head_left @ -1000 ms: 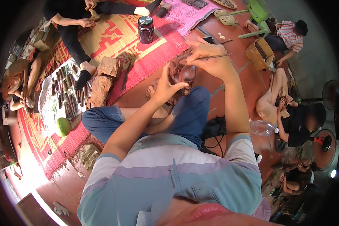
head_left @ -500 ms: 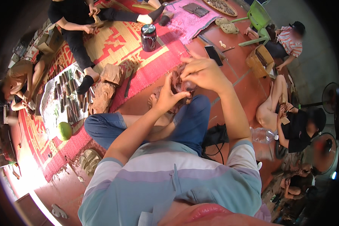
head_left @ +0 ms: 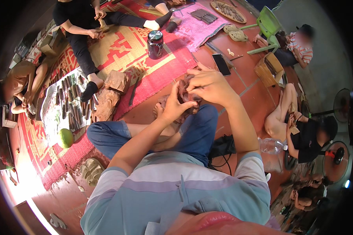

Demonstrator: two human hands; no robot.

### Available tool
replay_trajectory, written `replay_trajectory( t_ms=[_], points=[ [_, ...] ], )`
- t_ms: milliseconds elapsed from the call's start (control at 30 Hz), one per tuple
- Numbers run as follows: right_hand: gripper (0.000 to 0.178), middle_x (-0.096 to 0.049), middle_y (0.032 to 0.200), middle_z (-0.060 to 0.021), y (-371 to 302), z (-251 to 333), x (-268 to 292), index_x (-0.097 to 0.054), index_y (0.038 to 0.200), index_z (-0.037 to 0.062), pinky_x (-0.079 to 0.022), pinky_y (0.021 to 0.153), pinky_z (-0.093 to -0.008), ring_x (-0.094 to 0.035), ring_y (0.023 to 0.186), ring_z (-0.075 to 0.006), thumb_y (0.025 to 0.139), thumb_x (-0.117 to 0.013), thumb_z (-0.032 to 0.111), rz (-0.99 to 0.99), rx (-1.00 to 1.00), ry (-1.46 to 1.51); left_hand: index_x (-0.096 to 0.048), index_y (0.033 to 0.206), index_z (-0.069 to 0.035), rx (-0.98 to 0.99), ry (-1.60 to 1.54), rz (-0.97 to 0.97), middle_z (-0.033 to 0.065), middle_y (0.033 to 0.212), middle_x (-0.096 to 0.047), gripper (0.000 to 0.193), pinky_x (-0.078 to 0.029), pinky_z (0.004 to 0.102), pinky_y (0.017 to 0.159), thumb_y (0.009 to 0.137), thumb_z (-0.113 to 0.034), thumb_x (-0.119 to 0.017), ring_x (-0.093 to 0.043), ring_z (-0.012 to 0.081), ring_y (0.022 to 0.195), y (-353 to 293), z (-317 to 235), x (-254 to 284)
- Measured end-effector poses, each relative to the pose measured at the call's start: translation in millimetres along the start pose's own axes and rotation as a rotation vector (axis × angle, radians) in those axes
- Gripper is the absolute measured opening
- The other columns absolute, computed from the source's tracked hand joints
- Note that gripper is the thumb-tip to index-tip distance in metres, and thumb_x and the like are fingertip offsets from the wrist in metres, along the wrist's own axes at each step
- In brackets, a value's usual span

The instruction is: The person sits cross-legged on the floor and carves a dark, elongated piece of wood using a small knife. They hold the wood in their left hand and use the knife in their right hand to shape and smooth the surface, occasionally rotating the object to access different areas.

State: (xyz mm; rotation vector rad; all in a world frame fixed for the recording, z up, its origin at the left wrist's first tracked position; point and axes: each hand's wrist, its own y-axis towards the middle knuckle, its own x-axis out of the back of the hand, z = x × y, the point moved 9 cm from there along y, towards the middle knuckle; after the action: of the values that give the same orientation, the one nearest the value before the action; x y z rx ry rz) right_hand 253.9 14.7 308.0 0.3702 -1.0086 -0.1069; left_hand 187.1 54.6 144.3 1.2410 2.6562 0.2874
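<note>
Over my crossed legs I hold a dark reddish-brown carved wooden piece (head_left: 183,91). My left hand (head_left: 175,105) is closed around its near left side, the thumb stretched along its lower edge. Against its right side is my right hand (head_left: 212,87), with fingers curled and pressed together at the wood. Whatever those fingers pinch is hidden; a thin light point sticks out past them at the upper left. The underside of the carving is covered by my left palm.
Rough wood blocks (head_left: 106,102) and a cloth with several carving tools (head_left: 72,102) lie left, near a green melon (head_left: 66,138). Ahead stands a dark jar (head_left: 155,46); a phone (head_left: 222,64) lies right of it. A plastic bottle (head_left: 271,146) is by my right elbow. Several people sit around.
My right fingers have shifted slightly lower and left over the carving. The left hand keeps its grip. The whole view has tilted a little.
</note>
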Motion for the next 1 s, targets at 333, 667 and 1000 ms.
replay_trajectory(
  t_ms=[333,667,1000],
  points=[
    [0.008,-0.068,0.079,-0.0074,-4,1,-13,-0.068,0.078,0.0040,-0.039,0.105,-0.0443,-0.065,0.103,-0.0276,0.071,-0.070,0.001,0.013,0.004,-0.070,-0.028,0.138,-0.001,-0.019,-0.025,0.017,0.0162,0.125,-0.051,0.091,-0.040,0.0349,0.100,0.069,-0.020,-0.084,-0.050,0.0215,0.117,1,-3,-2],
    [0.009,-0.067,0.085,-0.0057,-4,-2,-4,-0.067,0.080,0.0118,-0.052,0.074,-0.0359,-0.065,0.088,-0.0275,0.071,-0.068,0.011,-0.094,-0.040,-0.107,-0.028,0.138,-0.001,-0.025,-0.117,0.029,0.0133,0.127,-0.048,0.090,-0.038,0.0348,0.103,0.070,-0.017,-0.084,-0.046,0.0195,0.120,2,-12,-5],
    [0.006,-0.065,0.085,-0.0029,4,-6,-4,-0.064,0.077,0.0117,-0.050,0.070,-0.0375,-0.063,0.087,-0.0271,0.073,-0.066,0.016,-0.033,-0.169,0.071,-0.028,0.139,-0.002,0.046,-0.044,0.028,0.0132,0.127,-0.049,0.092,-0.038,0.0344,0.102,0.068,-0.018,-0.084,-0.047,0.0198,0.120,0,-3,-1]
  ],
)
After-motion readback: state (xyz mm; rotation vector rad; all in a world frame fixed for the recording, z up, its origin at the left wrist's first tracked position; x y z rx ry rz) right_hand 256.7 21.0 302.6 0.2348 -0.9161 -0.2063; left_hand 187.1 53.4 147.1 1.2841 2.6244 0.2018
